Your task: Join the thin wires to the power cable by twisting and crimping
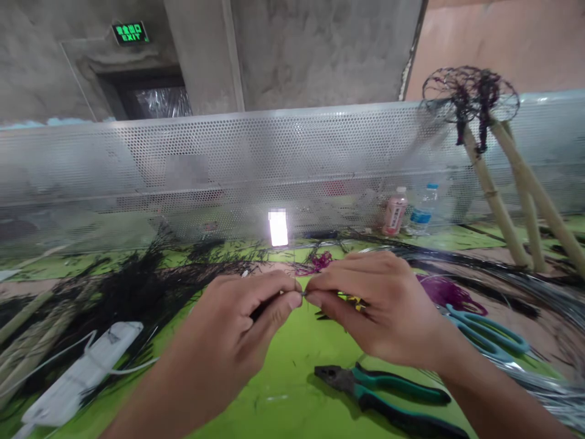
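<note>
My left hand (242,329) and my right hand (384,305) meet over the green tabletop (292,390), thumb and finger of each pinched together. Between the fingertips shows a tiny bit of a thin dark strand (303,294), mostly hidden by the fingers. Combination pliers (340,379) with green and black handles lie just below my right hand. Partly covered by that hand is a tool with yellow parts and a dark tip (324,315). Light-blue-handled scissors (491,335) rest beside my right wrist.
A white power strip (85,372) with a cable and piles of black strands (132,286) lie left. Behind stand a lit phone (278,228), two bottles (395,213) and a perforated metal screen (256,152). Bamboo poles (498,207), purple mesh (445,292) and loose wires (543,390) occupy the right.
</note>
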Demonstrator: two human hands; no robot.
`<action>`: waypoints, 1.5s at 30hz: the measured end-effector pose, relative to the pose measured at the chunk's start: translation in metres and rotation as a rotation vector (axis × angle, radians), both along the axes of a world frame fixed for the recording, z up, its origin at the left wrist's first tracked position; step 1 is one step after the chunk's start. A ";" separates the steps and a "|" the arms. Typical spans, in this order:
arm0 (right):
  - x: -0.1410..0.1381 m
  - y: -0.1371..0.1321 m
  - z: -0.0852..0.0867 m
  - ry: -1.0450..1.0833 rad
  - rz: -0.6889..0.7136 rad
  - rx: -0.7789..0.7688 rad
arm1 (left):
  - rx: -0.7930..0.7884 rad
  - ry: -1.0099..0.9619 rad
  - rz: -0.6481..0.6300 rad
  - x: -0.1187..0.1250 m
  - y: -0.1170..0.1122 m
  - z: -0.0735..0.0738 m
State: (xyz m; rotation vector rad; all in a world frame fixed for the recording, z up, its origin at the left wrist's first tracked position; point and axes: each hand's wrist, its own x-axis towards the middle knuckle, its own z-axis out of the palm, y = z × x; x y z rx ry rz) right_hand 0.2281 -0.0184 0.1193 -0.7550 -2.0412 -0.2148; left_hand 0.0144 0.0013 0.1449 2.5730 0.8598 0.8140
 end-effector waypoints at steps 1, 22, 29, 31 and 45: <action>0.000 0.000 0.001 0.063 0.065 -0.156 | 0.015 0.004 0.007 0.000 -0.001 -0.001; -0.005 -0.002 -0.001 0.145 0.011 0.106 | -0.042 -0.022 0.044 0.000 -0.005 0.006; 0.000 0.001 0.004 0.350 0.534 -1.034 | 0.138 0.100 -0.001 -0.001 -0.012 -0.002; -0.002 0.001 0.002 0.313 0.367 -0.802 | 0.067 0.094 0.025 -0.001 -0.009 0.001; 0.007 -0.003 -0.003 -0.269 -0.161 0.530 | -0.113 0.064 -0.032 -0.003 -0.001 0.004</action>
